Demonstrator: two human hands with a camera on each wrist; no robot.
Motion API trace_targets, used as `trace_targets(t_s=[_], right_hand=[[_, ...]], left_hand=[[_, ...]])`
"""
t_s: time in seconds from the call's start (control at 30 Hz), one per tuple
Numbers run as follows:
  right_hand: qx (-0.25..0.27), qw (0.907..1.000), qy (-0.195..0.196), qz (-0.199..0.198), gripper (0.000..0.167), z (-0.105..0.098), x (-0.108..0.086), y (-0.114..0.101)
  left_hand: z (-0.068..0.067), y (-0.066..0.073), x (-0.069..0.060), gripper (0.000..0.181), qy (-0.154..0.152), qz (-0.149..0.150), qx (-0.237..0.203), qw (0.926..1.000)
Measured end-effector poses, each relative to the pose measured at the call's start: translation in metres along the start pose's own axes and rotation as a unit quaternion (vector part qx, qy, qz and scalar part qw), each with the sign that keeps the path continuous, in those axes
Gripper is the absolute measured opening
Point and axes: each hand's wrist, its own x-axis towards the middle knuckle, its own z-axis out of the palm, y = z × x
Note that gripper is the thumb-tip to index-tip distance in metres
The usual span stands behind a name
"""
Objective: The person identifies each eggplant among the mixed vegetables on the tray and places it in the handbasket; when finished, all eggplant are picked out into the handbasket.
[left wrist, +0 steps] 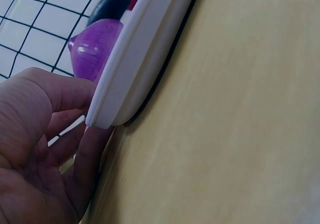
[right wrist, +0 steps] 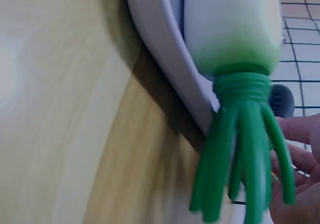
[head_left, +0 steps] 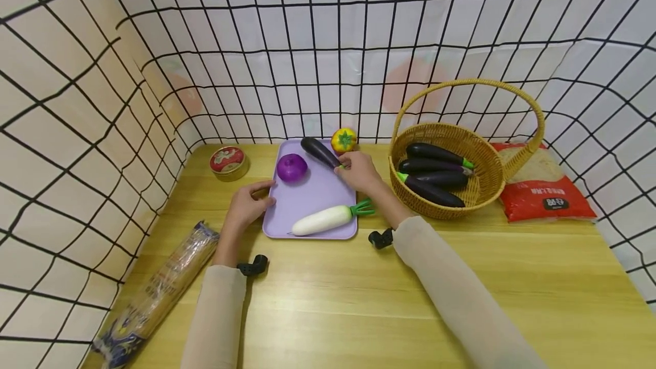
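A lilac tray (head_left: 315,189) lies on the table, and my left hand (head_left: 247,204) grips its left edge between thumb and fingers. In the left wrist view the thumb is at the rim of the tray (left wrist: 132,59), the fingers lower down. My right hand (head_left: 360,172) pinches the green stem end of a dark eggplant (head_left: 319,151) on the tray's far right part. A purple onion (head_left: 291,168) sits at the tray's left. A white radish (head_left: 323,220) lies along the near edge, its green leaves (right wrist: 245,134) sticking out past the right rim. The right wrist view hides most of this eggplant.
By the tray's far right corner is a yellow-orange fruit (head_left: 344,139). A wicker basket (head_left: 494,167) with a tall handle holds several eggplants (head_left: 433,167). Behind it lies a red bag (head_left: 548,198). At left are a round tin (head_left: 228,163) and a long noodle-like packet (head_left: 161,289). Wire grid surrounds the table.
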Motion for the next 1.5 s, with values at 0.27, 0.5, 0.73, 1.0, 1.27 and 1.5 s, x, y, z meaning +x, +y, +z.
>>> trace_targets(t_s=[0.27, 0.5, 0.73, 1.0, 1.27, 1.5], right_hand=[[0.003, 0.9999, -0.008, -0.010, 0.037, -0.027, -0.025, -0.013], [0.005, 0.9992, -0.001, -0.040, 0.039, -0.055, -0.059, -0.016], [-0.007, 0.9980, 0.001, -0.063, 0.038, -0.083, -0.093, -0.009], [-0.020, 0.9980, 0.018, -0.058, 0.039, -0.122, -0.122, 0.022], [-0.053, 0.9968, 0.056, -0.022, 0.039, -0.157, -0.141, 0.041], [-0.077, 0.9947, 0.068, -0.003, 0.039, -0.175, -0.144, 0.060]], left_hand=[[-0.001, 0.001, 0.000, 0.050, -0.006, -0.002, -0.011, 0.9999], [0.000, -0.001, 0.000, 0.050, -0.011, -0.010, -0.017, 0.9997], [-0.001, -0.002, -0.001, 0.049, -0.009, -0.014, -0.016, 0.9997], [0.000, 0.002, -0.001, 0.049, -0.011, -0.012, -0.006, 0.9998], [0.001, 0.001, 0.000, 0.049, -0.009, -0.010, -0.014, 0.9998], [0.001, 0.000, 0.000, 0.049, -0.011, -0.017, -0.018, 0.9996]])
